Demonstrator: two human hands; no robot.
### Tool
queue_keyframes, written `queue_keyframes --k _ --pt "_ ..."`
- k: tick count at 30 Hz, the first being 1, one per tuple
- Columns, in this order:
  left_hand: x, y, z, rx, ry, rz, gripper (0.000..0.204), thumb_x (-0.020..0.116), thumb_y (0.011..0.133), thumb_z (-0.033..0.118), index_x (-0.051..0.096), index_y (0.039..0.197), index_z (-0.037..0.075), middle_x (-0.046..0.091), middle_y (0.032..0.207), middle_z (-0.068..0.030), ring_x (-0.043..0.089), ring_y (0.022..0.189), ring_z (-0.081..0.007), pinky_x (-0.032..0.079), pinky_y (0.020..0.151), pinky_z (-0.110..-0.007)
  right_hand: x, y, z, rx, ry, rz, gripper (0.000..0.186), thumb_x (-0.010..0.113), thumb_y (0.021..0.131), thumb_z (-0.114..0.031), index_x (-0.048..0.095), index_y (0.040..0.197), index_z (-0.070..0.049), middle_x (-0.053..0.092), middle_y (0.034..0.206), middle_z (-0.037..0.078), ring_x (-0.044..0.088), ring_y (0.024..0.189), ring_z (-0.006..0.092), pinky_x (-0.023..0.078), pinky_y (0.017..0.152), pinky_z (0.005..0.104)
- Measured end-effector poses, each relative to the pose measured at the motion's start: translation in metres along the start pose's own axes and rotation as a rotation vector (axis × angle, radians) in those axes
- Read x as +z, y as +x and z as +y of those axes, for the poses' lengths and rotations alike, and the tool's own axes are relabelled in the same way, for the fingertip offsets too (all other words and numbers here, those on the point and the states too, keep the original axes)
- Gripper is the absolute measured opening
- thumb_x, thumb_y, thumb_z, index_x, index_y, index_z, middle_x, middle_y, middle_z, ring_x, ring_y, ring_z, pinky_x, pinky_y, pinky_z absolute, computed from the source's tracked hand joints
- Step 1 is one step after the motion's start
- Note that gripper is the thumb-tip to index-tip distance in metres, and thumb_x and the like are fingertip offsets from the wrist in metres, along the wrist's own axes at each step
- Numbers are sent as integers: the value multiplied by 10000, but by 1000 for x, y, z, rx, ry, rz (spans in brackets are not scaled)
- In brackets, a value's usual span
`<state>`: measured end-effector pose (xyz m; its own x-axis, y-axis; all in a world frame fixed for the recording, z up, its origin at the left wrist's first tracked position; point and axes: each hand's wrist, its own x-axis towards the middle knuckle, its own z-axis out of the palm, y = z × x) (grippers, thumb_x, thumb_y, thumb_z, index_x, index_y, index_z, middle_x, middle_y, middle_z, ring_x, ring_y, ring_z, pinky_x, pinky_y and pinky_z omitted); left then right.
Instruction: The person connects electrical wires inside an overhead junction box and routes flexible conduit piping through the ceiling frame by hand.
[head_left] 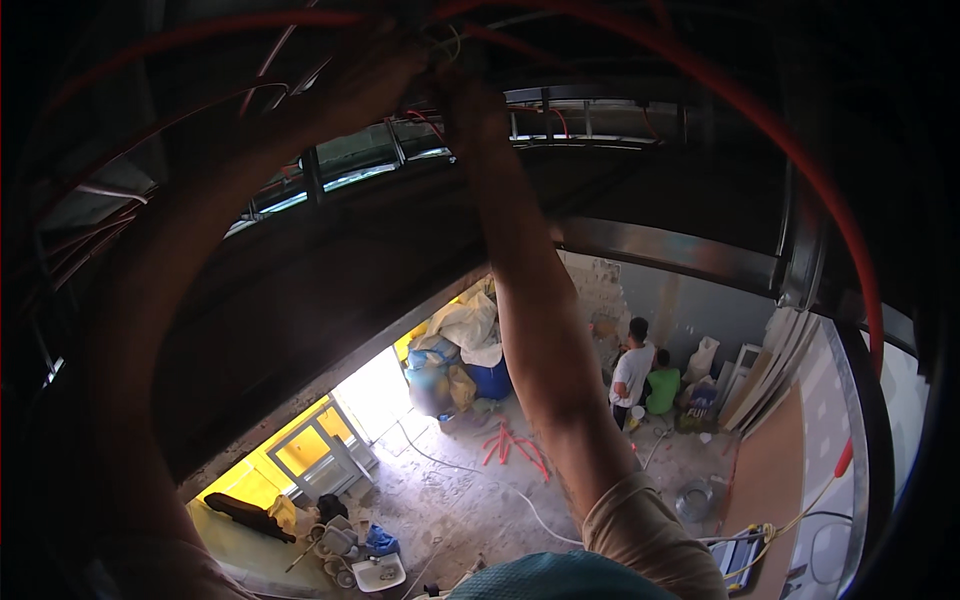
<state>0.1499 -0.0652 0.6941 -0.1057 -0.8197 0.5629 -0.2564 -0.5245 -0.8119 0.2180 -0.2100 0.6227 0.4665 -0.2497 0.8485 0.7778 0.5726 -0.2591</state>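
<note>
Both my arms are raised overhead into a dim ceiling space. My left hand and my right hand meet at a small bunch of thin wires, some of them green and red, near the top middle. The hands are in shadow, so their fingers and grip are unclear. A thick red conduit arcs from the wires around to the right. Thinner red cables run off to the left.
Metal ceiling framing and a window strip lie close ahead. Far below, two people crouch by a wall. Also down there are piled sacks, a blue barrel, red pipe pieces, a bucket and leaning boards.
</note>
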Motion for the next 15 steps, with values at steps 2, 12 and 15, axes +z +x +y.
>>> queue_keyframes --k 2,12,15 --pt "3 -1 1 -15 -28 -16 152 558 829 140 605 885 7 590 937 -169 563 917 -316 459 789 -435 -1 0 0 -34 138 -33 251 526 936 -115 550 1148 16 623 1069 118 628 958 249 529 874 367" --pt "-48 21 16 44 -22 92 91 614 796 94 683 801 35 604 997 -105 531 1033 -228 310 1025 -487 -71 39 -9 -606 -888 -299 318 601 898 -138 566 1178 9 624 1145 130 628 1003 222 508 896 344" --pt "-53 1 -1 67 12 70 82 633 764 111 687 754 51 596 1003 -113 506 1100 -257 168 1099 -567 3 -18 -28 -303 -830 114 313 660 857 -112 609 1148 -9 652 1098 121 641 971 194 517 867 314"
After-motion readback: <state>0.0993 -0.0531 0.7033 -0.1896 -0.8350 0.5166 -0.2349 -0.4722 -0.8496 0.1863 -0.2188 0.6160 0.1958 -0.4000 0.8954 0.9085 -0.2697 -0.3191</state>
